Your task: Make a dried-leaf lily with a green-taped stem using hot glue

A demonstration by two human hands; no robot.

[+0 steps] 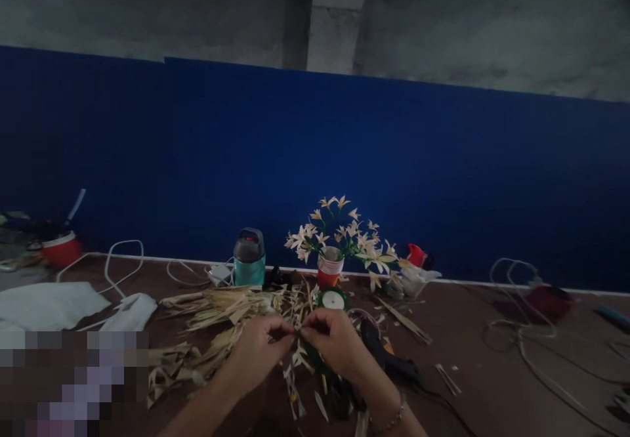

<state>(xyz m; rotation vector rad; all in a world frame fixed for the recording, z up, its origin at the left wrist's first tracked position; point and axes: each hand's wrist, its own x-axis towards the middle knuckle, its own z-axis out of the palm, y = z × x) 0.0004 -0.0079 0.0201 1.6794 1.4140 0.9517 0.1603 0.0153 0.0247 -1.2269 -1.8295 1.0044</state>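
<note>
Over the middle of the brown table, my left hand (263, 348) and my right hand (335, 345) meet with thumbs and fingers pinched. What sits between the fingertips is too small and dark to make out. Pale petals (298, 356) show just below the fingertips; I cannot tell if they are held. Right behind my hands lies a roll of green tape (333, 300) with a white core. A red and white cup (329, 268) beyond it holds pale flowers (352, 237) on green stems. Dried husk strips (221, 306) are heaped by my left hand.
A black glue gun (388, 356) lies beside my right wrist, its cord trailing right. A teal container with a dark top (249, 263) stands at the back. White cables (524, 332) loop on the right, and white bags (52, 306) lie left. A blue panel (315, 142) borders the table.
</note>
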